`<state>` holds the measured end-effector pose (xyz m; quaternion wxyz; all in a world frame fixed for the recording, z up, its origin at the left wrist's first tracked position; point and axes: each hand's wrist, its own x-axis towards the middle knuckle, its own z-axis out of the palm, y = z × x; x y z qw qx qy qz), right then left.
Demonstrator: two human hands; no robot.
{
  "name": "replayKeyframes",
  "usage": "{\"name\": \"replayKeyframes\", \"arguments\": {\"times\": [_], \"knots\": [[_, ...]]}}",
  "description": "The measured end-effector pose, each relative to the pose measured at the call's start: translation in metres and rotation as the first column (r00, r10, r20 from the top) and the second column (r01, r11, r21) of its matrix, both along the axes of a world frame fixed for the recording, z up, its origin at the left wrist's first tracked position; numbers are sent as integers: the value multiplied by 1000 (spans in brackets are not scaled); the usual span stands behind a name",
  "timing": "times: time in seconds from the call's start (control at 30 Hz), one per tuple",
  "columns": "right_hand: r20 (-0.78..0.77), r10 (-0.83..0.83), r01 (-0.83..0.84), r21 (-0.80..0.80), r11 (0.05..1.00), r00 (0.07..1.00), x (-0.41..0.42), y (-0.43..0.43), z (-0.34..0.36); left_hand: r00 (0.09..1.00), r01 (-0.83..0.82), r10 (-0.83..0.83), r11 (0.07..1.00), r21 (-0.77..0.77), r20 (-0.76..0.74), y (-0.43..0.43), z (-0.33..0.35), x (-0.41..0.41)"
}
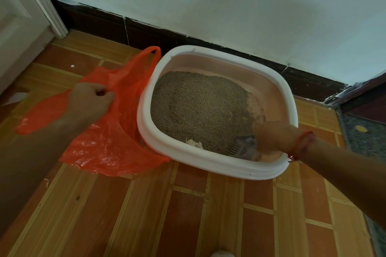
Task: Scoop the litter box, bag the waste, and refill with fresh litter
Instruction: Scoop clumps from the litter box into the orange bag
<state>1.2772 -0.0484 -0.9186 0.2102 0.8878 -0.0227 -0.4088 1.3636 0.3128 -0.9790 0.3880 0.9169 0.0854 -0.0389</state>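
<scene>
The litter box (217, 166) sat on the floor (188, 215). Against its left side lay the orange bag (104, 148), an edge bunched in the curled fingers of the left hand (89, 102), probably to hold it open. In the box's near right corner, the right hand (275, 137) gripped the scoop (242, 148), apparently set to dig.

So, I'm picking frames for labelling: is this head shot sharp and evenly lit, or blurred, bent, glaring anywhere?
Head view: wide-angle distortion bows the baseboard; the right hand at the grey scoop is slightly blurred; the orange bag shows small glints, no harsh glare; light is dim, with a faint shadow on the wall.
</scene>
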Motion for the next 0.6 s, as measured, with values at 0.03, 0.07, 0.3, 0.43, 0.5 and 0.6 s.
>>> {"name": "replayKeyframes", "arguments": {"times": [0.03,0.07,0.3,0.43,0.5,0.6], "knots": [[37,-26,25,30,999,999,-1,-2,-5,1000,0,0,1000,0,13,-1,1,-1],[50,-51,48,59,997,997,-2,-3,-8,1000,3,-3,1000,0,19,-2,1,-1],[150,-72,49,151,987,986,6,-1,-41,1000,5,-4,1000,-20,18,2,1,-1],[226,-98,52,203,978,969,13,4,-58,1000,-4,5,999,-35,19,4,-1,-1],[239,-144,85,241,967,960,18,8,-64,1000,-10,10,999,-41,21,6,-2,-1],[258,-183,103,294,950,949,27,16,-71,1000,-16,16,999,-29,14,8,-4,-1]]}}
